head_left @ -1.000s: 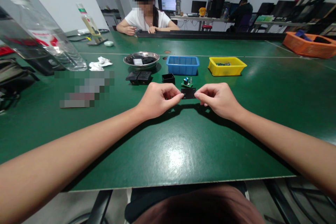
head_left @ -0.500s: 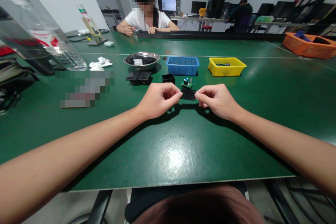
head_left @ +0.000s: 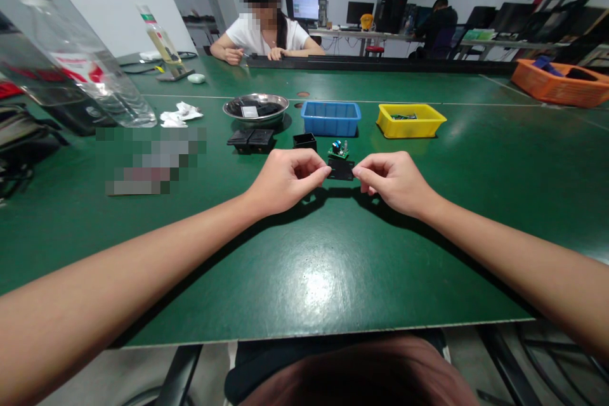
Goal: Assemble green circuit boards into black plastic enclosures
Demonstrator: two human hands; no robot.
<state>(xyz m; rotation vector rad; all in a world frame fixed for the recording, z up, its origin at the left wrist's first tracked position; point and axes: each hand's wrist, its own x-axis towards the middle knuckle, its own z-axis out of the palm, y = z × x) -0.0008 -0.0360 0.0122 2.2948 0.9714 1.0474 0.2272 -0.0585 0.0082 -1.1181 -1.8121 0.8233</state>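
A flat black plate (head_left: 341, 170) is held level above the green table between my two hands. My left hand (head_left: 294, 183) pinches its left edge between thumb and fingers. On the right edge, my right hand (head_left: 394, 183) has its thumb and forefinger closed in the same way. Just behind the plate lies a small green circuit board (head_left: 339, 150) with parts standing on it. An open black box (head_left: 305, 141) stands behind my left hand. Further left are black cases (head_left: 251, 141), side by side.
Behind are a metal bowl (head_left: 255, 109) of black parts, a blue bin (head_left: 330, 118) and a yellow bin (head_left: 411, 120). Bottles (head_left: 95, 70) and crumpled tissue (head_left: 181, 115) stand left. An orange basket (head_left: 561, 84) sits far right. A person (head_left: 266, 32) sits opposite.
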